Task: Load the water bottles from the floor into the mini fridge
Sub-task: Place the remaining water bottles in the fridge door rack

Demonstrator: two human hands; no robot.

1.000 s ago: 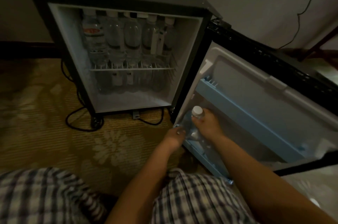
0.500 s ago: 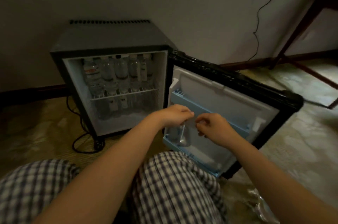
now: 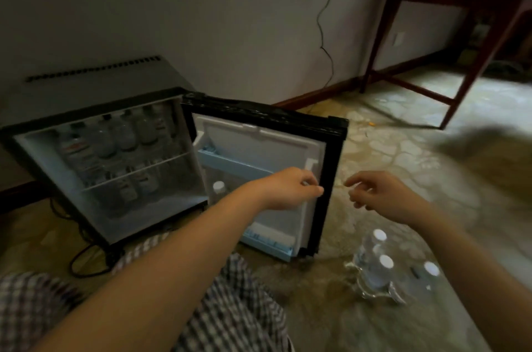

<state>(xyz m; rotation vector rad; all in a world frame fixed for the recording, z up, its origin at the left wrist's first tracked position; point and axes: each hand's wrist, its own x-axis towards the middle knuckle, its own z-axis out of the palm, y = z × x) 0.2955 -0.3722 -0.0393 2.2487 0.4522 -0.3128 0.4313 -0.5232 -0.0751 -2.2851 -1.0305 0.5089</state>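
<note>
My left hand (image 3: 290,190) and right hand (image 3: 380,193) hover loosely curled, empty, by the mini fridge door (image 3: 259,147). The water bottles (image 3: 380,268) stand in torn wrap (image 3: 371,292) on the floor (image 3: 403,150), low right; I'd take one by its body, cap up, and seat it beside the door-shelf bottle (image 3: 218,189)

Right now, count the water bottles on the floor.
3, in the plastic wrap right of the fridge door: far bottle, middle bottle, right bottle. More may be hidden.
</note>
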